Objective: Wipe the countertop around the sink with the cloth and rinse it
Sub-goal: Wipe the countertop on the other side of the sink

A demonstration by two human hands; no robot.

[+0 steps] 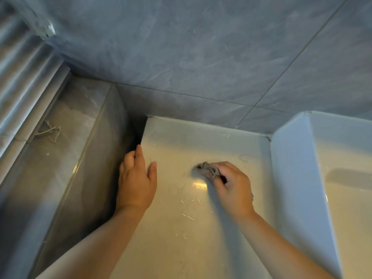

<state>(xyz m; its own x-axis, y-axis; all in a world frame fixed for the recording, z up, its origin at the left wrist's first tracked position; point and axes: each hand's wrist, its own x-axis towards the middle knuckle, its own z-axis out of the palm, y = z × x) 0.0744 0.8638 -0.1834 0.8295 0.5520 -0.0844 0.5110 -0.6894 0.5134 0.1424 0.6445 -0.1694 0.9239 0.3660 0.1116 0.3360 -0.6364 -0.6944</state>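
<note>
Cloth [208, 170]: grey, crumpled, bunched small.

The person's left hand [134, 184] and right hand [233, 186] are bare, as are both forearms [96, 238] down to the frame's edge. The fingernails [154, 164] are short and plain.

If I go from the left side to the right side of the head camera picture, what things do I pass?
Tiled ledge with loose threads → left hand → cloth → right hand → sink
</note>
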